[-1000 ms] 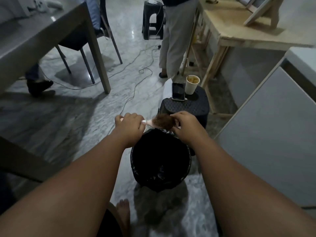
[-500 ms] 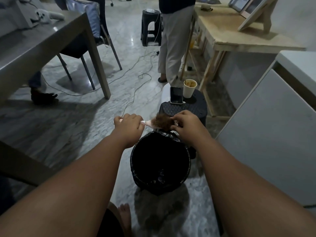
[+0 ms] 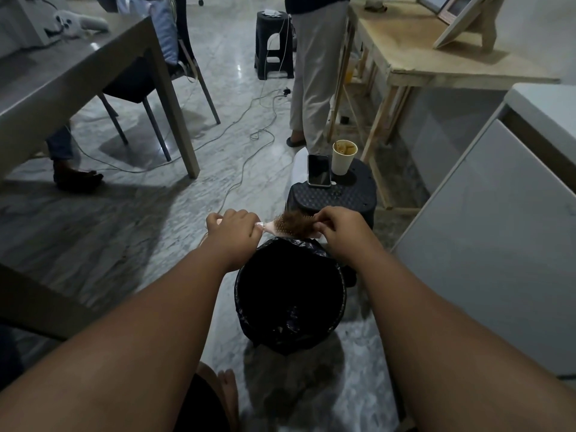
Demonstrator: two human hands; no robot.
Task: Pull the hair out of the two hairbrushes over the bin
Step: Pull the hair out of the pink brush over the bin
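Pink hairbrush [image 3: 274, 227] hangs over the black-lined bin [image 3: 338, 277], its handle gripped by the left hand [image 3: 232, 233]. Right hand [image 3: 339, 232] fingers [image 3: 321, 218] pinch the brown hair [image 3: 294, 222] on its bristles.

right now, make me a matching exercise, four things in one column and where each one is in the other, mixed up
Things
1. hairbrush
2. phone
3. paper cup
4. bin

Places
a. on the floor, below the hairbrush
b. standing upright on the black stool
c. handle gripped by the left hand, right hand pinching its hair
d. lying flat at the stool's far edge

Pairs: 1-c, 2-d, 3-b, 4-a
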